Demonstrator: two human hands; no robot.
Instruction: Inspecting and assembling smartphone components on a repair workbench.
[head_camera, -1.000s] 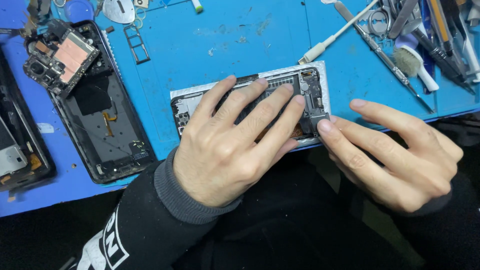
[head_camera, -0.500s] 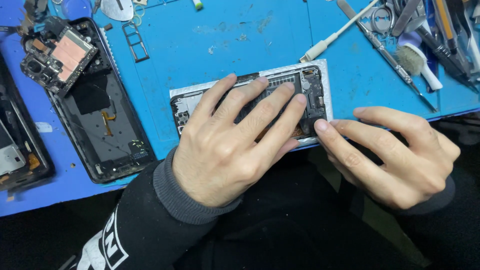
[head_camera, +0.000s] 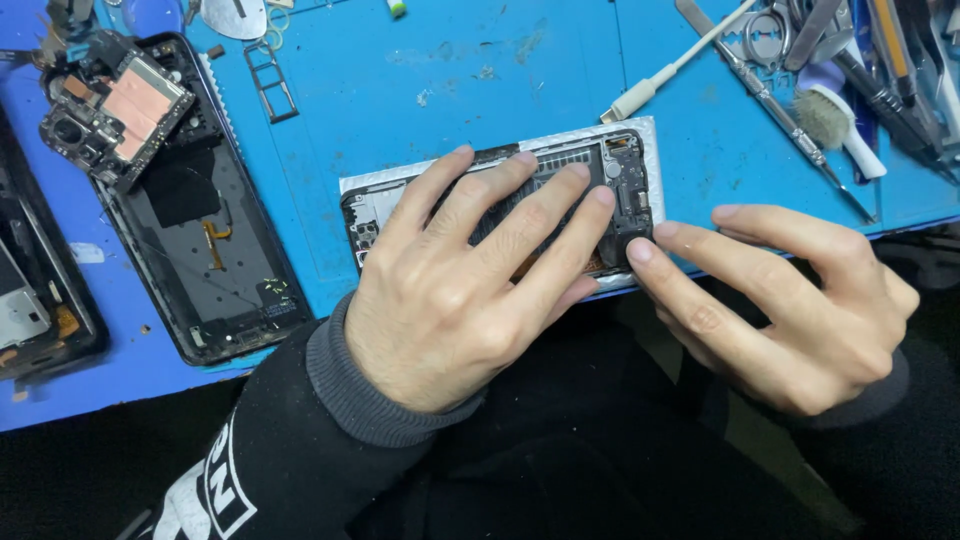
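An opened phone (head_camera: 610, 170) with a white rim and exposed black internals lies at the near edge of the blue mat (head_camera: 450, 90). My left hand (head_camera: 470, 280) lies flat across it, fingers spread, covering most of its middle. My right hand (head_camera: 780, 300) rests at the phone's right end, with two fingertips touching the lower right corner. Neither hand grips a tool.
A second opened phone shell (head_camera: 200, 240) lies at the left with a loose circuit board (head_camera: 115, 105) on its top end. A white-handled tool (head_camera: 670, 70), a metal pick (head_camera: 770, 100), a small brush (head_camera: 840, 125) and several tools sit at the top right. A SIM tray (head_camera: 272, 82) lies nearby.
My right hand's fingertips slid slightly down along the phone's right end. The left hand stayed pressed on the phone.
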